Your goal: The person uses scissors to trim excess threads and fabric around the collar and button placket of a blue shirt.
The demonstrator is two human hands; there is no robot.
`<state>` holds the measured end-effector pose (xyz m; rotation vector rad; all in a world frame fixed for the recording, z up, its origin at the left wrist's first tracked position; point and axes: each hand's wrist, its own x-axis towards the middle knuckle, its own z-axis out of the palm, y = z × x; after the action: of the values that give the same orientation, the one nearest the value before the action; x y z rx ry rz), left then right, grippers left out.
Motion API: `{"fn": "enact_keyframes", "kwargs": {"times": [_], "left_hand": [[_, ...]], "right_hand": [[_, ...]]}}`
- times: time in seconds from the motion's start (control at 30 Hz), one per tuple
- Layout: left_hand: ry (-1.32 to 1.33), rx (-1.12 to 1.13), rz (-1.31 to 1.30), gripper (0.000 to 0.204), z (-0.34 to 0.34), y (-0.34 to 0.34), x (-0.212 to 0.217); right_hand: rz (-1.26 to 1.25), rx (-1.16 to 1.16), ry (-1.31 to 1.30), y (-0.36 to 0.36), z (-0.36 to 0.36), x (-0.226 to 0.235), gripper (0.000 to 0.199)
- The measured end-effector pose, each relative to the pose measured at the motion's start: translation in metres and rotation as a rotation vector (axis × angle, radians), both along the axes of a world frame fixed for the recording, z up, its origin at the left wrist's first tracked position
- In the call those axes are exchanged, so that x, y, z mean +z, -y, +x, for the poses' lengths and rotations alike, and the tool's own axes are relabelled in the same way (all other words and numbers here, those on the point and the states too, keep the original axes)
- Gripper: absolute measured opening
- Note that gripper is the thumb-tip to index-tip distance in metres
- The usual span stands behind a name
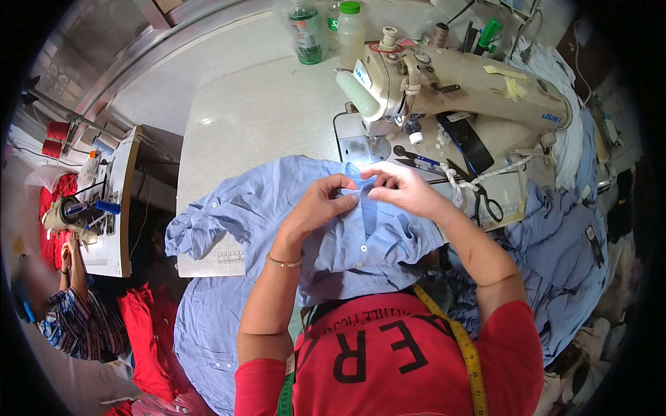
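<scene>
A light blue button-up shirt (270, 187) lies spread over the front of the sewing table and hangs down over its edge. At its collar, my left hand (322, 202) pinches the cloth between thumb and fingers. Close beside it, my right hand (399, 191) has its thumb and forefinger closed on the same collar area. White buttons show down the shirt front below my hands. Just beyond them stands the needle end of a cream sewing machine (458, 80), over a metal needle plate (355, 149).
Black-handled scissors (489, 206), a dark phone (466, 142) and loose white buttons lie right of the needle. Bottles (351, 35) stand at the back. More blue garments (555, 243) heap at the right. At the far left, another person (80, 315) works at a second table.
</scene>
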<state>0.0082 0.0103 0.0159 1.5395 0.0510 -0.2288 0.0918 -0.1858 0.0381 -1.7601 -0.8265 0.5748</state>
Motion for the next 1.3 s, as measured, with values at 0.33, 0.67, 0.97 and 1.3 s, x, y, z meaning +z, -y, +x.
{"fn": "enact_keyframes", "kwargs": {"times": [0.33, 0.67, 0.97, 1.3], "left_hand": [[0.525, 0.472, 0.645, 0.015, -0.026, 0.034, 0.028], [0.065, 0.423, -0.106, 0.022, -0.03, 0.054, -0.016], [0.001, 0.368, -0.312, 0.02, -0.024, 0.039, -0.021], [-0.058, 0.389, -0.45, 0.012, -0.023, 0.036, -0.02]], "right_hand": [[0.135, -0.061, -0.284, -0.015, -0.008, -0.028, 0.009], [0.081, -0.135, 0.251, -0.013, -0.023, -0.015, 0.017], [0.074, -0.213, 0.418, -0.016, -0.05, -0.01, 0.03], [0.138, -0.232, 0.359, -0.017, -0.039, -0.016, 0.03]]}}
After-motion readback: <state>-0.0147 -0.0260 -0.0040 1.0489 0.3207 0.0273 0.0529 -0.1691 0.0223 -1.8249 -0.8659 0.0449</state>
